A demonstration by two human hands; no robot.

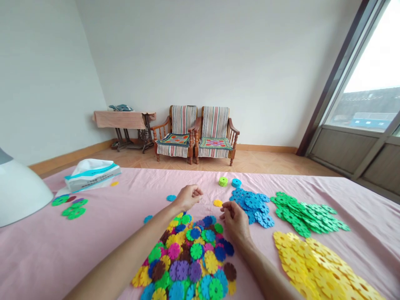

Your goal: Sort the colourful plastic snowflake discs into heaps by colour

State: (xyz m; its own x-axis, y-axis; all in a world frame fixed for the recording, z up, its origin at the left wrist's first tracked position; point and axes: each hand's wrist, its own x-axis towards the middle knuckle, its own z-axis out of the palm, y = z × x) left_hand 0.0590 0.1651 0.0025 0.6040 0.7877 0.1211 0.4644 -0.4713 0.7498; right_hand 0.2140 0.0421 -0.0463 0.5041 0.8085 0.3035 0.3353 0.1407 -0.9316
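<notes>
A mixed heap of coloured plastic snowflake discs [190,260] lies on the pink cloth in front of me. My left hand [188,196] hovers just beyond the heap with its fingers curled shut; whatever is inside them is hidden. My right hand [235,221] rests at the heap's far right edge, fingers pinched together, with nothing plainly visible in them. A single yellow disc [218,203] lies between the two hands. To the right sit sorted piles: blue discs [253,205], green discs [308,216] and yellow discs [318,264].
A tissue pack [92,174] and a few green and purple discs [72,207] lie at the left. A white lamp shade [18,189] juts in from the left edge. Two striped armchairs [196,134] and a small table [126,121] stand by the far wall.
</notes>
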